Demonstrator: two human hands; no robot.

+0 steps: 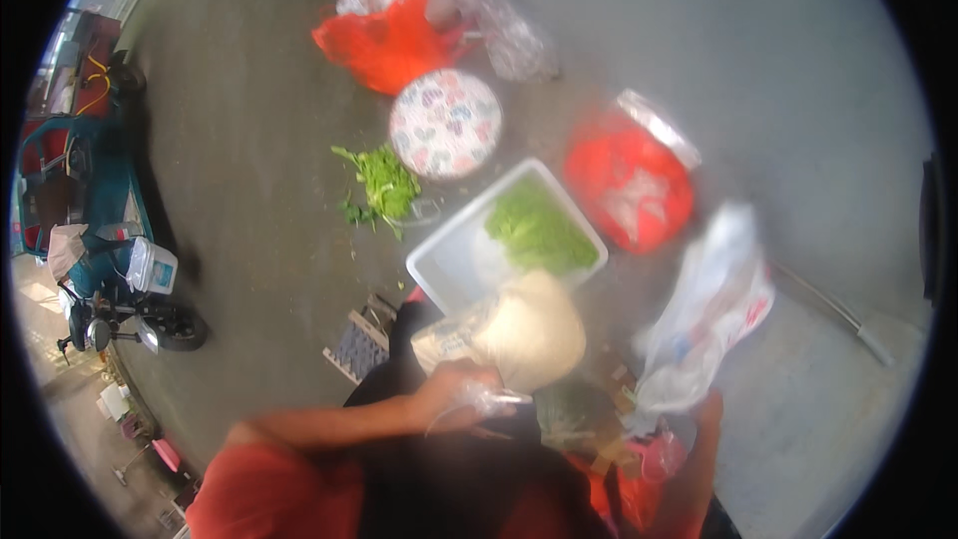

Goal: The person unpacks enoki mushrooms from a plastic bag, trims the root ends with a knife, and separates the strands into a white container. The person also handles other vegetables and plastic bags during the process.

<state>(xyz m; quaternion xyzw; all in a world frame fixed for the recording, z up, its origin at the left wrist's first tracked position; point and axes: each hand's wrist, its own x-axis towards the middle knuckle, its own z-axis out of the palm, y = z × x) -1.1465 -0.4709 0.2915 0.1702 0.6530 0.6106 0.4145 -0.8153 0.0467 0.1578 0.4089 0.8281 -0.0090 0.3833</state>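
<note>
My left hand (462,393) is curled around a crumpled piece of clear plastic (486,398) with a shiny edge, in front of my dark clothing. Just beyond it sits a beige rounded thing (535,333) with printing on one side, perhaps a cap; blur hides what it is. It overlaps the near rim of a white plastic tray (441,269), where chopped green leaves (542,228) fill the right part. My right hand (707,410) is at the lower end of a white plastic bag (696,329); its fingers are too blurred to read.
Beyond the tray stand a round patterned lid or stool top (447,123), leafy greens (385,187) on the floor and a red basin (629,187). Red plastic bags (393,37) lie farther off. A small wooden-framed stool (359,344) and a parked tricycle (112,239) are left.
</note>
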